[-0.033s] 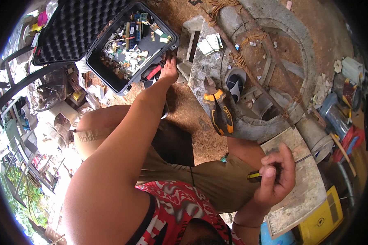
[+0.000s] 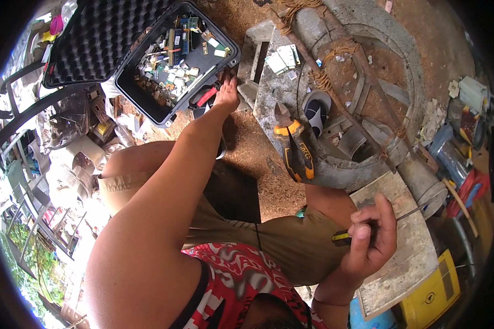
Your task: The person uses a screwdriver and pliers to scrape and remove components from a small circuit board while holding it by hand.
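My left hand [image 2: 226, 97] reaches to the near right corner of a black hard case [image 2: 164, 118]. Its fingers are stretched out, their tips beside the case wall, and nothing shows in them. Small circuit boards and chip pieces [image 2: 175, 74] lie heaped inside the case. At the lower right, my right hand [image 2: 370, 238] is closed around a screwdriver [image 2: 341, 236] with a yellow and black handle; its thin shaft points right. Orange and black pliers [image 2: 294, 140] rest on the grey slab [image 2: 266, 101] between my hands.
The case's foam-lined lid [image 2: 101, 41] lies open at left. Pale green cards [image 2: 283, 59] sit on the slab beside a concrete ring [image 2: 417, 71] crossed by rusty bars [image 2: 362, 66]. A worn board [image 2: 406, 257] and yellow panel [image 2: 433, 288] are at right; clutter fills the left.
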Tool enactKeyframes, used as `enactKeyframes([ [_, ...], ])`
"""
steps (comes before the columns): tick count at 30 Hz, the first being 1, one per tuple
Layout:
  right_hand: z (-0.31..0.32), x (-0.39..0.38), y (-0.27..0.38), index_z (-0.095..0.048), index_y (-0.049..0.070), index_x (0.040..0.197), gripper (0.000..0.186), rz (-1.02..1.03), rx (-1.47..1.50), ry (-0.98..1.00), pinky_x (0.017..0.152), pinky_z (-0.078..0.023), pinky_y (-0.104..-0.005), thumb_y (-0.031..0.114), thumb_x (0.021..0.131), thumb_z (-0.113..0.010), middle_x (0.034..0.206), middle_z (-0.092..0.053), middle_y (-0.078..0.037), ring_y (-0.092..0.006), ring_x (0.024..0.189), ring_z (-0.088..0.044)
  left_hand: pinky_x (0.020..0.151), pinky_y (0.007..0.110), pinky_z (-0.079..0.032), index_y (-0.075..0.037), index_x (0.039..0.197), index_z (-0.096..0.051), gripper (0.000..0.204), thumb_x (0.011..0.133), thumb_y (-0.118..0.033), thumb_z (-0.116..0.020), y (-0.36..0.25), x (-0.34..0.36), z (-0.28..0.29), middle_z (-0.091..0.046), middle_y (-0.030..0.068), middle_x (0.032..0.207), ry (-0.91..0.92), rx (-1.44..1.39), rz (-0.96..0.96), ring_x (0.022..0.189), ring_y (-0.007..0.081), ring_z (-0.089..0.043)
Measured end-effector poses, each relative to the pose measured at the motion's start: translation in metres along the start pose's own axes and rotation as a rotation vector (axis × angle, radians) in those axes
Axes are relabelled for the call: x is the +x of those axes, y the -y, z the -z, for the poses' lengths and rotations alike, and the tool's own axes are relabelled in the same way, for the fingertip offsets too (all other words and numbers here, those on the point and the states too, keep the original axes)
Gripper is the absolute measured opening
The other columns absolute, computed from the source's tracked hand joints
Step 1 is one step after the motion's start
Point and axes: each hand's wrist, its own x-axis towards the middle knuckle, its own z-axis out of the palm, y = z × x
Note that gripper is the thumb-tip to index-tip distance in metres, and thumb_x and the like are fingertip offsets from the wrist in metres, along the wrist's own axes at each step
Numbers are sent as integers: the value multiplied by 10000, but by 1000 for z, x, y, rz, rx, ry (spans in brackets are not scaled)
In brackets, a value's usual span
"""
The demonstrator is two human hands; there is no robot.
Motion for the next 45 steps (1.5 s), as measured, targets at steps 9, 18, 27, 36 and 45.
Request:
enactKeyframes([
  [9, -4, -6, 3, -588, -58, 1215, 434, -27, -10, 48, 662, -452, -292, 222, 884, -599, 770, -610, -83, -167, 705, -554, 1144, 481, -268, -101, 1498, -243, 705, 833, -70, -474, -5, 1, 11, -81, 254, 1558, 59, 20, -24, 1425, 423, -206],
  [18, 1, -8, 6, -573, -52, 1263, 411, 56, 71, 91, 687, -450, -258, 140, 901, -579, 829, -617, -72, -132, 747, -552, 1143, 428, -253, 47, 1418, -360, 679, 756, -44, -482, -9, -25, 3, -353, 325, 1400, -159, -124, -23, 1339, 455, -269],
  [27, 6, 0, 4, -580, -17, 1279, 362, 353, 291, 33, 654, -429, -202, 58, 926, -615, 853, -613, -21, -52, 715, -497, 1017, 411, -452, -9, 1329, -520, 455, 876, -47, -495, -85, -130, 143, -449, 226, 1324, -393, -834, -59, 1218, 325, -459],
  [36, 18, -13, -5, -621, 21, 1240, 340, 342, 321, -89, 582, -437, -211, 74, 905, -641, 807, -645, -9, -35, 644, -503, 902, 341, -497, -116, 1334, -541, 431, 913, -25, -511, -190, -194, 236, -519, 15, 1361, 244, -684, -481, 1147, 184, -533],
  [45, 29, -6, -18, -638, 14, 1168, 281, 301, 326, -118, 627, -473, -248, 87, 898, -620, 832, -671, -50, -68, 685, -567, 671, 283, -503, -87, 1204, -599, 258, 963, -155, -539, -179, -198, 225, -593, 48, 1080, -99, -605, -318, 833, 129, -556],
])
